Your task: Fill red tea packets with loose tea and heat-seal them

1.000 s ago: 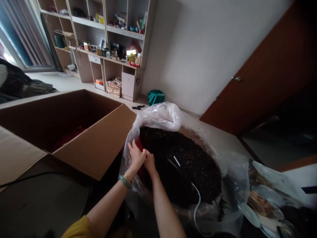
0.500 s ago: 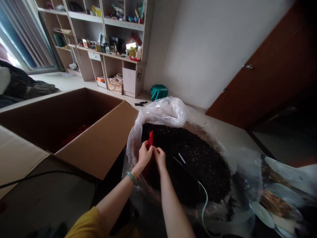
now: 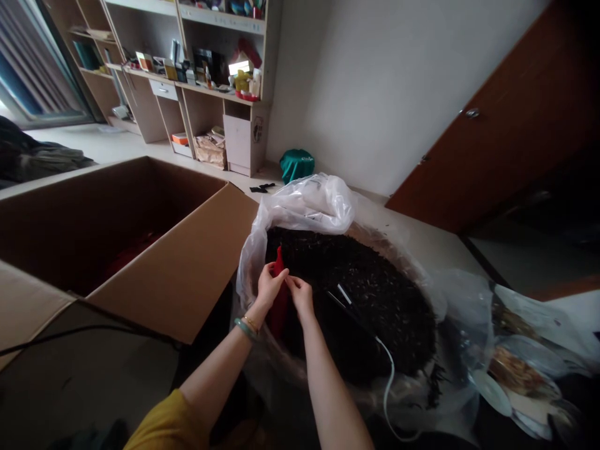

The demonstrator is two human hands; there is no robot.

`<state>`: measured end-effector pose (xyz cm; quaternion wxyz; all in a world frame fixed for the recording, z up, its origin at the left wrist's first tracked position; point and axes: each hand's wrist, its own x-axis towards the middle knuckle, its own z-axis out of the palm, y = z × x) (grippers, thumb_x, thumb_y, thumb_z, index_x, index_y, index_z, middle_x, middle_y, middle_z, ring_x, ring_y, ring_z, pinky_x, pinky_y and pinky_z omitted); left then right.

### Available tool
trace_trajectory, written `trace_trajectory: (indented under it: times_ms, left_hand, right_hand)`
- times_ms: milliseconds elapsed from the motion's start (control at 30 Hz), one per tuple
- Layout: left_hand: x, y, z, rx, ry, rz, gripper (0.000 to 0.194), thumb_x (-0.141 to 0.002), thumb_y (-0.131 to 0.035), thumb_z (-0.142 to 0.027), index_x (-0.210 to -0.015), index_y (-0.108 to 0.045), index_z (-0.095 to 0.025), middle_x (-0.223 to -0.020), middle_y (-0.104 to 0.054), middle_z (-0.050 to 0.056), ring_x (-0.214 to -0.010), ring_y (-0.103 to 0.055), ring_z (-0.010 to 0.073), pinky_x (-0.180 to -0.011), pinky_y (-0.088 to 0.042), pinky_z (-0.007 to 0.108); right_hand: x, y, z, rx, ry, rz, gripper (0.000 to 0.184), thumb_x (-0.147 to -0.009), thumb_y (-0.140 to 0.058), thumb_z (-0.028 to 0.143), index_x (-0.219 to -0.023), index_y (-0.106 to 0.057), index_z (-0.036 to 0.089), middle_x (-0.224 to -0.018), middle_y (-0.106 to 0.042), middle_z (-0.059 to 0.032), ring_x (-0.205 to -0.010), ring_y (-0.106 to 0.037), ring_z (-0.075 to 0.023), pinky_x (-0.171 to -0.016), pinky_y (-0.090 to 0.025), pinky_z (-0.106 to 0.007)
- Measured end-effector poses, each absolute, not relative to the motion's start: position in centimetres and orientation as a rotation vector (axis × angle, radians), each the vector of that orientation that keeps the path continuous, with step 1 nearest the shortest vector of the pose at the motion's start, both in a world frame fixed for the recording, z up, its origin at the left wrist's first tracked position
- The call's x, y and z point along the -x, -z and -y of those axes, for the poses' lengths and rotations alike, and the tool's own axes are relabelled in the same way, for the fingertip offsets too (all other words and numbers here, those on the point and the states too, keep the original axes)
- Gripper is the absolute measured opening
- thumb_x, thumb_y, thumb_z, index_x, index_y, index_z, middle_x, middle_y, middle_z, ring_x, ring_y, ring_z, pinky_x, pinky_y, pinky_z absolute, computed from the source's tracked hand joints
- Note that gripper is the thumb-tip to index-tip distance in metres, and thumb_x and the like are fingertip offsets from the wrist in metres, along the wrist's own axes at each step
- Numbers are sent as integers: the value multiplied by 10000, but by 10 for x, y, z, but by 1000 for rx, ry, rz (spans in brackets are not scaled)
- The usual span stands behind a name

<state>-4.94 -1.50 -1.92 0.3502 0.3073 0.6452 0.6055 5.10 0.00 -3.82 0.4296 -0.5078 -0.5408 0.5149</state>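
Note:
My left hand grips a narrow red piece, perhaps a small pouch, whose pointed top rises above the fingers. More red hangs below that hand. With fingertips pinched at its edge, my right hand meets the left thumb. Both hands are above a large clear plastic bag with rolled-down sides. A heap of dark dried shreds, like dry leaves, fills it. On the heap lies a two-pronged tool, resembling a hair straightener, with a white cord.
An open cardboard box with red things inside stands at left. Right of the bag are plastic-wrapped items. Behind are a teal covered bin, a shelf unit and a brown door.
The view has tilted down and turned slightly right. The red piece stands narrower and more edge-on in my left hand, and more of it shows below. Both hands stay close together.

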Motion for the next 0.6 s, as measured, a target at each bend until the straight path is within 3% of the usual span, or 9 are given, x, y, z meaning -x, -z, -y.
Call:
trace_trajectory:
  times_ms: [267,467,600]
  left_hand:
    - [50,10,23,-898,-1426,-1725,314,-770,-618,-208,-1071,-565,-136,-1049,-664,109,-945,-637,200,-856,-486,315]
    - [46,11,40,-1366,-1073,-2049,551,-710,-587,-109,-1248,-464,-90,-1149,-592,200,-1073,-589,317,-932,-443,444]
    - [49,1,37,-1445,-1198,-1945,477,-694,-502,-27,-1165,-507,-99,-1055,-625,155,-978,-625,261,-868,-494,370]
  right_hand:
    - [-53,31,7,1411,-991,1516,331,-767,-498,414,-735,-711,163,-705,-720,-68,-648,-632,-215,-608,-492,-294]
    - [-64,24,11,1468,-994,1388,300,-774,-471,401,-784,-654,164,-739,-701,-67,-581,-628,-181,-513,-503,-258]
    - [-85,13,23,1416,-1019,1260,307,-792,-451,442,-789,-602,174,-734,-670,-60,-551,-612,-175,-439,-492,-251]
